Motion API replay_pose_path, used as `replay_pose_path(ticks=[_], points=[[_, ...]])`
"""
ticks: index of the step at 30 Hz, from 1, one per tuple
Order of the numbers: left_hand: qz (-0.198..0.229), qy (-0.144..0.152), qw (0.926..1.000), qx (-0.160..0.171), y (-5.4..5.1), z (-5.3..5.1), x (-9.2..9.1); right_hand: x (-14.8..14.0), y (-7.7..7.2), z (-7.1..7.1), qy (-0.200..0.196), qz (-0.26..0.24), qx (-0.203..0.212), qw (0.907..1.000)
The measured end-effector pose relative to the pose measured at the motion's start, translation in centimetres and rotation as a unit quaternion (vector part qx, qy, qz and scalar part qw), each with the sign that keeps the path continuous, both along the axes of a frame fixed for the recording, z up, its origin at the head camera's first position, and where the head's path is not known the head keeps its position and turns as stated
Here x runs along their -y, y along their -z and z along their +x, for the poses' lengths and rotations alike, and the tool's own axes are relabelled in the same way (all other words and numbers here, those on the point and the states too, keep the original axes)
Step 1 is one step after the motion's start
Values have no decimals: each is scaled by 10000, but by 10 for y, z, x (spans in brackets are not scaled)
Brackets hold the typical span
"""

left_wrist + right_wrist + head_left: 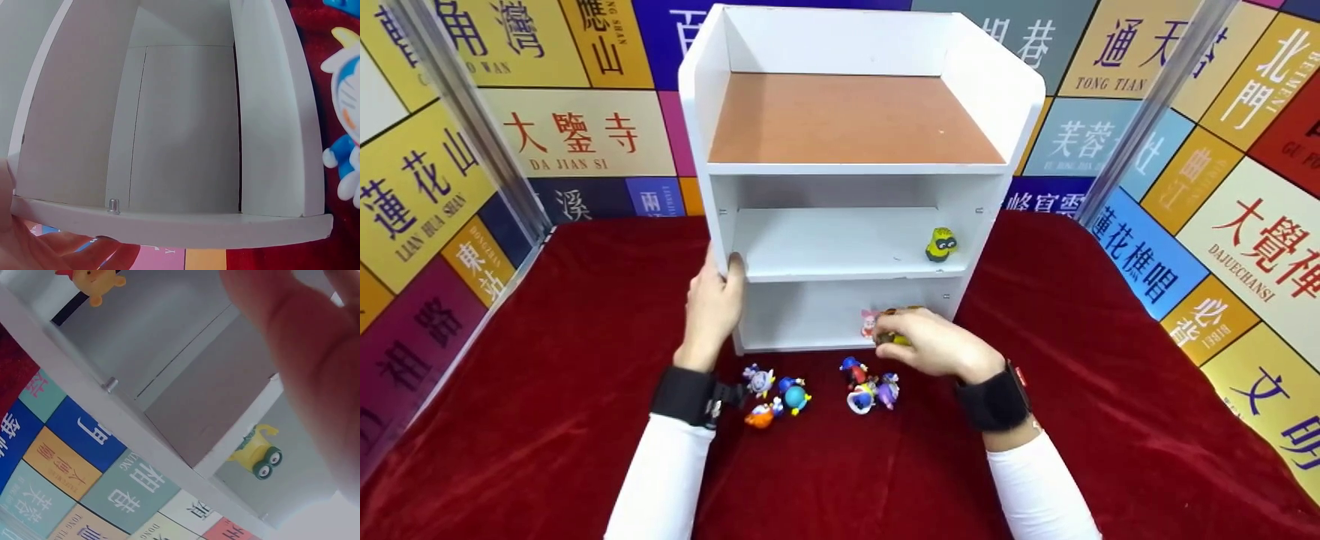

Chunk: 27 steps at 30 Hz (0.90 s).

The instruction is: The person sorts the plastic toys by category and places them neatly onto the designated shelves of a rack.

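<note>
Vertically long bookcase (840,232), facing camera (left hand (714,306) gripping)

walls (577,131): multicoloured, Chinese-lettered | corner posts (1156,112): silvery | cloth (840,480) underneath: dark red, velvety

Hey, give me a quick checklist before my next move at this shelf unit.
1. Left hand gripping the white shelf unit: ok.
2. Minion figurine upright on the middle shelf: ok.
3. Right hand free of any toy: cannot tell, fingers hide it.
4. Right hand clear of the Piglet figurine: cannot tell, fingers crowd it.
5. Red cloth cleared: not ok, figurines remain there.
</note>
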<state>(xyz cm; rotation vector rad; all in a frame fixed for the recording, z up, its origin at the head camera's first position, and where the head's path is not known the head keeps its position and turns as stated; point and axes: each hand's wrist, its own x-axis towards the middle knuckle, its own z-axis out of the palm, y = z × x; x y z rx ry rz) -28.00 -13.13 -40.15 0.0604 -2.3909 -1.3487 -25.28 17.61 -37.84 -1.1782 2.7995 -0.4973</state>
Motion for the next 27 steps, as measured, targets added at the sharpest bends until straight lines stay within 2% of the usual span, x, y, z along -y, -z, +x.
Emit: replay_pose_path(ticks=[4,7,15,23,27], points=[[14,24,10000,-7,0,0,0,2,-4,4,391,-124,307,9987],[-18,-15,10000,21,1,0,1,3,-7,6,548,-345,372,9972],[-44,-95,9999,101,1,-1,1,4,-10,6,79,-1109,-311,9933],[2,-110,9999,-3,2,-1,0,5,-13,8,247,-1761,-89,9840],[-3,-118,9999,-7,1,-1,0,6,-13,8,239,-1820,-230,9827]])
